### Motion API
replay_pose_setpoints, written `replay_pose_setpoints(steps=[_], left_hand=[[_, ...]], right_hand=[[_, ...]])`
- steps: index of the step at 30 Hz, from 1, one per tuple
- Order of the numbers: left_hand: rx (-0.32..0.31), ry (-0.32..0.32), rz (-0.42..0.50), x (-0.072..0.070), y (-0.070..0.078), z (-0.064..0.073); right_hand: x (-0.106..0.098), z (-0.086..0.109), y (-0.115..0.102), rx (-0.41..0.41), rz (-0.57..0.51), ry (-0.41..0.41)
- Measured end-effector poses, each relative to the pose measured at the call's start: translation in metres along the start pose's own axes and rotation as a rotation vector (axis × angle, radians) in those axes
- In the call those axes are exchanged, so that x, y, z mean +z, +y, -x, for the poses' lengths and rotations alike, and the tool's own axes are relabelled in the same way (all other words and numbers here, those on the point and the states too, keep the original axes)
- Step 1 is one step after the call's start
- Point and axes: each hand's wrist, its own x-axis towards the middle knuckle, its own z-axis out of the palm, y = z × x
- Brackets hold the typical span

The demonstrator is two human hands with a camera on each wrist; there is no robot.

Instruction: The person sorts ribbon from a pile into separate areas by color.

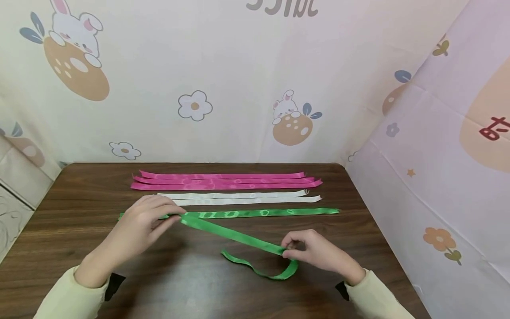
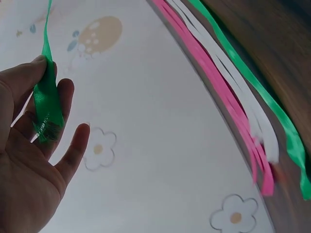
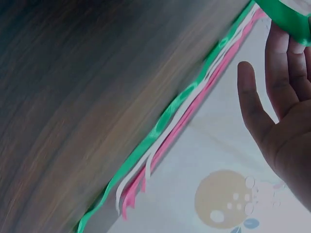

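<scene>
A green ribbon [image 1: 235, 235] slants between my two hands, above the wooden table. My left hand [image 1: 145, 219] pinches it near one end between thumb and fingers; in the left wrist view the frayed end of the held ribbon [image 2: 48, 104] hangs across the fingers. Lower and to the right, my right hand [image 1: 314, 250] pinches the same ribbon farther along. Past that grip its tail curls back leftward low over the table. Behind my hands a second green ribbon [image 1: 275, 213] lies straight, its left part hidden by my left hand.
Two white ribbons [image 1: 247, 201] lie parallel beyond the green one. Farther back are three pink ribbons [image 1: 227, 182], side by side near the rear edge of the brown wooden table [image 1: 370, 248]. A printed cloth [image 1: 239, 133] hangs behind and along the right side.
</scene>
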Motion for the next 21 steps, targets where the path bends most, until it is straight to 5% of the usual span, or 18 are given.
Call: replay_pose_setpoints(steps=[12, 21], left_hand=[[-0.122, 0.055, -0.024, -0.014, -0.019, 0.026], [-0.296, 0.037, -0.137, -0.019, -0.033, 0.041]], right_hand=[[-0.028, 0.012, 0.012, 0.043, -0.027, -0.100], [-0.051, 0.020, 0.030, 0.084, -0.040, -0.116]])
